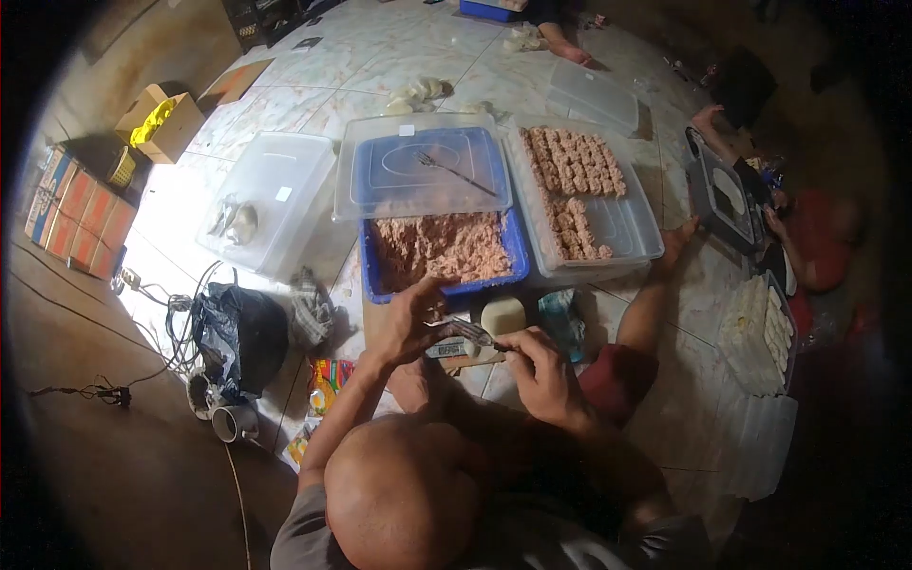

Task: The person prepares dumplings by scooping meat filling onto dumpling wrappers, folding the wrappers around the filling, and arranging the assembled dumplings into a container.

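My left hand (410,321) is curled at the front edge of a blue tub (522,249). Its fingers are closed, and what they hold is hidden. In my right hand (543,375) is the dark handle of a metal fork-like utensil (467,332); its silvery end points left and reaches my left fingertips. Pink minced mixture (442,249) fills the tub. A clear lid (356,195) lies across the tub's far part, with a fork (456,173) on top. Below my hands is a scale with a small display (446,350), beside a cream rounded object (503,316).
To the right, a clear box (622,223) holds rows of shaped pink pieces. Another clear container (271,195) stands left, near a black plastic bag (237,332), a mug (235,423) and cables. Other people's hands (774,223) and a box of pale pieces (760,337) are far right.
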A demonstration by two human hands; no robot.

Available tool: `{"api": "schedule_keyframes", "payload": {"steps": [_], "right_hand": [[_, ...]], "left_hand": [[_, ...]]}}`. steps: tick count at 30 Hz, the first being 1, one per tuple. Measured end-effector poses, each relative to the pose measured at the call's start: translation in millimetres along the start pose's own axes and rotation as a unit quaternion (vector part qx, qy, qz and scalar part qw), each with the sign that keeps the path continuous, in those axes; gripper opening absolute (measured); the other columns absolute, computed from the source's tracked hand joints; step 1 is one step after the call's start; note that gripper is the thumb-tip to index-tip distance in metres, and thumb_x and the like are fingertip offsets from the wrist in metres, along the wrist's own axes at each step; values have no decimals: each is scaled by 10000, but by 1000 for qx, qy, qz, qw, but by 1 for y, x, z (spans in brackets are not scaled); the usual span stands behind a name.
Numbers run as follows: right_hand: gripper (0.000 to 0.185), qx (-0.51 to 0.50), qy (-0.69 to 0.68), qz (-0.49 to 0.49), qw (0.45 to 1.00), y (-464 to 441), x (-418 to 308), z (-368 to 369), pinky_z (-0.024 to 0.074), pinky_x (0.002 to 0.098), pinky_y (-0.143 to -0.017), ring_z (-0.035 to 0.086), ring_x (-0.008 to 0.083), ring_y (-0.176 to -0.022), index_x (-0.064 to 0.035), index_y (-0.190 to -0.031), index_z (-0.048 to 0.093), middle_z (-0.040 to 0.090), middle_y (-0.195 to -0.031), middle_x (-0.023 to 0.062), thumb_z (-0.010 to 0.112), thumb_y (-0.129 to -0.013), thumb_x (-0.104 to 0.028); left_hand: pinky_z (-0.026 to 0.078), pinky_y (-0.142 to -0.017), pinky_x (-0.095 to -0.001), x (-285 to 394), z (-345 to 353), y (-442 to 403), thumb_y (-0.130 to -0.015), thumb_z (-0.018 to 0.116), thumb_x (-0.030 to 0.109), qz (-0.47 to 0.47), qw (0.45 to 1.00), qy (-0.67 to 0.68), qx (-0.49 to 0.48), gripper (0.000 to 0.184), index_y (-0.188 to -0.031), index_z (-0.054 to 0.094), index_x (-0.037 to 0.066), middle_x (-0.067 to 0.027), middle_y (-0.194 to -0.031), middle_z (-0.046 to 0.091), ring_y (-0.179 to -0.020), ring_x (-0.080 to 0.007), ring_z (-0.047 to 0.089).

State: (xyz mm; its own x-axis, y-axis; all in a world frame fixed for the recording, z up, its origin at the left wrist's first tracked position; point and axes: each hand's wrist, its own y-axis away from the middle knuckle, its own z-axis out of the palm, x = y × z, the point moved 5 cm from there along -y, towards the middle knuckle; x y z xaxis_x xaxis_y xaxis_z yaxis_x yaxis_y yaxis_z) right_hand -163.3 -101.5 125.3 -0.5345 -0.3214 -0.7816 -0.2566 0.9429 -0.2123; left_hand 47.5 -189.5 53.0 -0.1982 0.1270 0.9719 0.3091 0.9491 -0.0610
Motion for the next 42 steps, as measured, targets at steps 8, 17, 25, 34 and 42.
{"api": "schedule_keyframes", "payload": {"steps": [8,17,25,34,42], "right_hand": [[179,2,46,23,999,-6,-2,12,500,391,-818,641,349,-924,24,-1041,675,643,-954,189,559,-904,23],[118,151,-32,-18,988,-23,3,14,488,310,-703,609,188,-775,20,-1072,597,633,-908,108,549,-973,-22],[149,79,-527,375,759,12,153,95,370,249,-485,487,82,-646,-101,-1121,524,566,-868,23,586,-986,-106],[183,41,75,24,996,1,9,20,510,367,-812,641,316,-867,12,-1055,671,649,-992,168,574,-901,25],[167,115,-55,111,986,11,-8,-19,512,370,-773,660,323,-887,25,-1078,622,653,-984,185,607,-917,-16]], "left_hand": [[501,-654,-386,7,10,-4,-776,747,74,56,985,-164,3,264,-1003,630,5,-140,-821,671,-715,-311,654],[487,-650,-361,-31,19,8,-806,801,177,-11,985,-170,-17,293,-990,660,-2,-141,-828,657,-715,-250,617],[456,-794,-271,-10,5,24,-698,920,148,21,988,154,11,448,-1035,646,36,-20,-884,631,-876,-107,560],[493,-656,-328,-26,31,2,-762,853,185,103,994,16,20,336,-967,651,10,-103,-803,644,-696,-199,571],[439,-967,-317,14,6,9,-731,891,102,38,995,82,-39,610,-1254,594,1,-66,-1130,630,-1070,-155,547]]}}
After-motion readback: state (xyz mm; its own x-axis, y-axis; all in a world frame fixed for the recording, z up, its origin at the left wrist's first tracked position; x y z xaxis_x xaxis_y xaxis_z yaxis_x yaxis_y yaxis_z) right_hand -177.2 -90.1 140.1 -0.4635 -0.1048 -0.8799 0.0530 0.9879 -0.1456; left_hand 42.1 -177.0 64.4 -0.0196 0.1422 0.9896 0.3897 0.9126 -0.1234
